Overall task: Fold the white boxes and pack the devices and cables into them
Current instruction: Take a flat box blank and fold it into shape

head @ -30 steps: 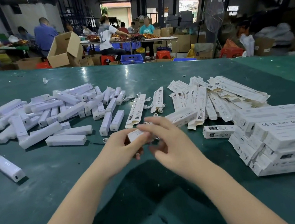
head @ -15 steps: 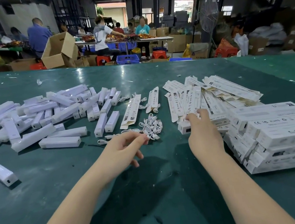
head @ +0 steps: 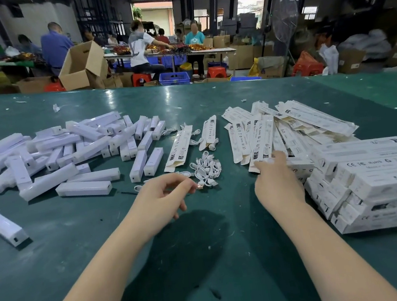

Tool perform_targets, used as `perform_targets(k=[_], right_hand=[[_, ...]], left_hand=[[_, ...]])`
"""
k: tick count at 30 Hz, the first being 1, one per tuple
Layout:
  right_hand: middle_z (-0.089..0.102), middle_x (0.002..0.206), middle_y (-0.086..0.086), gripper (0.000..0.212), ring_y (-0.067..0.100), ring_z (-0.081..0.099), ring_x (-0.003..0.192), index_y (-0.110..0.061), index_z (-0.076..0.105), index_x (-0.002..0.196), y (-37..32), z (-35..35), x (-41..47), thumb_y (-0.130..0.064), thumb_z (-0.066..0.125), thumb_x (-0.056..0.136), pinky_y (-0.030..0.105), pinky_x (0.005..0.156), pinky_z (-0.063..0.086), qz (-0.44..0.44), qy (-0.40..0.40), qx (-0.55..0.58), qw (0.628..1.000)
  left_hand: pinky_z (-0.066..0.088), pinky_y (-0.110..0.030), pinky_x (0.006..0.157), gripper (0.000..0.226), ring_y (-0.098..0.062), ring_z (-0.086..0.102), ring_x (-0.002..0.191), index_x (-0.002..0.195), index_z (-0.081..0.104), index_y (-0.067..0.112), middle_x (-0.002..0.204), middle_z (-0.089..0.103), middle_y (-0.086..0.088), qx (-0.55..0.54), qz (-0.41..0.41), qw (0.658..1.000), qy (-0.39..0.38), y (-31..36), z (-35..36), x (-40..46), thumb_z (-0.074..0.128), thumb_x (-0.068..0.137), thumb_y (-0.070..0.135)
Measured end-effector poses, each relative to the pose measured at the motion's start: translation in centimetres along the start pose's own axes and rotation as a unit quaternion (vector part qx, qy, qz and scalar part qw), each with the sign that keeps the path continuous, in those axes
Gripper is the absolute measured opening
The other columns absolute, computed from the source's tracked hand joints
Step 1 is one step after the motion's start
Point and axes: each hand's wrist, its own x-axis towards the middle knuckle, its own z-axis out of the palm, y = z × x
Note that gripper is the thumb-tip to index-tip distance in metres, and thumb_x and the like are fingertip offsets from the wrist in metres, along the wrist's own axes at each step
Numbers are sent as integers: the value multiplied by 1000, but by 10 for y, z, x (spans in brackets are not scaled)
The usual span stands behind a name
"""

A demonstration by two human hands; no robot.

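Left hand: the left hand (head: 163,199) hovers low over the counter (head: 57,265), fingers curled, thumb and forefinger pinching the metal plug end of a white cable (head: 200,187) at the near edge of the cable pile.
Right hand: the right hand (head: 276,183) lies with its back up, fingers reaching forward onto the near end of a flat unfolded box (head: 260,148); whether it grips that box or only touches it I cannot tell.
Change, left hand: half a second ago its fingertips were just short of the cables and held nothing; now they hold a plug.
Change, right hand: it sits in much the same place as half a second ago, at the near edge of the flat boxes; a second ago both hands were together at the middle, on one small box.
Cable pile: a small heap of coiled white cables (head: 207,168) lies between the two hands, just beyond them.
Flat boxes: a fanned heap of unfolded white boxes (head: 296,126) lies beyond the right hand; two more flat ones (head: 180,150) lie beside the cables.
Packed boxes: a stack of closed white boxes (head: 374,179) stands at the right, touching the right hand's side.
Devices: white bar-shaped devices (head: 69,152) lie scattered over the left of the counter, one (head: 3,227) well apart near the left edge.
Background: people sit at other tables among cardboard cartons (head: 81,64).
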Motion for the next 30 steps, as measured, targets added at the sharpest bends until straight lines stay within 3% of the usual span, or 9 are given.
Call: perform_targets(k=[4, 6, 9, 12, 16, 20, 23, 26, 30], right_hand=[[17, 157, -2, 44, 25, 60, 96, -30, 55, 135, -8, 1, -6, -13, 46, 95, 29, 67, 39, -101, 62, 40, 992], [22, 155, -2, 41, 22, 56, 109, -31, 55, 134, -13, 4, -10, -18, 47, 96, 31, 72, 43, -155, 67, 55, 984], [19, 157, 1, 44, 21, 30, 138, -30, 44, 143, -17, 18, -9, -26, 45, 100, 37, 101, 39, -196, 12, 58, 979], [7, 162, 8, 53, 22, 6, 148, -29, 25, 153, -16, 27, -5, -34, 40, 102, 38, 119, 14, -192, -74, 56, 977], [-5, 163, 14, 55, 27, -8, 150, -30, 14, 156, -12, 33, 2, -40, 31, 104, 40, 121, 0, -154, -113, 19, 982], [-11, 162, 19, 57, 36, -12, 149, -29, 10, 156, -12, 37, 6, -44, 26, 104, 45, 120, 1, -117, -93, -17, 989], [-12, 161, 23, 57, 40, -14, 148, -27, 11, 156, -11, 37, 9, -46, 25, 104, 47, 119, 3, -82, -71, -36, 994], [-8, 161, 24, 57, 42, -10, 147, -27, 15, 155, -10, 37, 10, -47, 25, 103, 49, 119, 6, -57, -54, -43, 996], [4, 164, 9, 51, 39, 12, 145, -25, 31, 151, -9, 33, 9, -43, 32, 103, 48, 117, 15, -61, -25, -13, 998]], left_hand=[[44, -26, 59, 19, -4, 55, 62, 78, 70, 33, 75, 68, 7, 142, 21, 980, 135, -11, -13, 7, 57, 89, 24], [43, -30, 74, 18, -11, 59, 87, 86, 69, 30, 94, 65, 7, 223, 37, 955, 192, -17, -22, 12, 55, 89, 19], [33, -40, 101, 31, -28, 41, 126, 122, 61, 22, 135, 51, -4, 350, -9, 908, 232, -32, -35, 21, 53, 91, 22], [10, -52, 115, 55, -32, 6, 147, 147, 32, 25, 161, 13, -9, 426, -149, 869, 204, -42, -48, 27, 44, 94, 27], [10, -57, 116, 52, -41, 8, 145, 149, 25, 20, 162, 6, -7, 417, -264, 858, 143, -49, -60, 31, 32, 97, 27], [33, -44, 102, 42, -42, 40, 124, 132, 46, 9, 142, 38, -13, 448, -208, 853, 169, -47, -58, 30, 36, 97, 29], [37, -40, 94, 40, -38, 45, 117, 126, 56, 15, 135, 48, -8, 484, -165, 839, 187, -40, -55, 27, 35, 98, 34], [40, -36, 77, 36, -30, 54, 100, 108, 64, 18, 116, 61, -6, 453, -107, 863, 195, -34, -46, 23, 35, 99, 37], [38, -32, 61, 34, -24, 53, 78, 75, 55, 20, 89, 59, -3, 406, -64, 887, 212, -30, -35, 20, 36, 98, 36]])
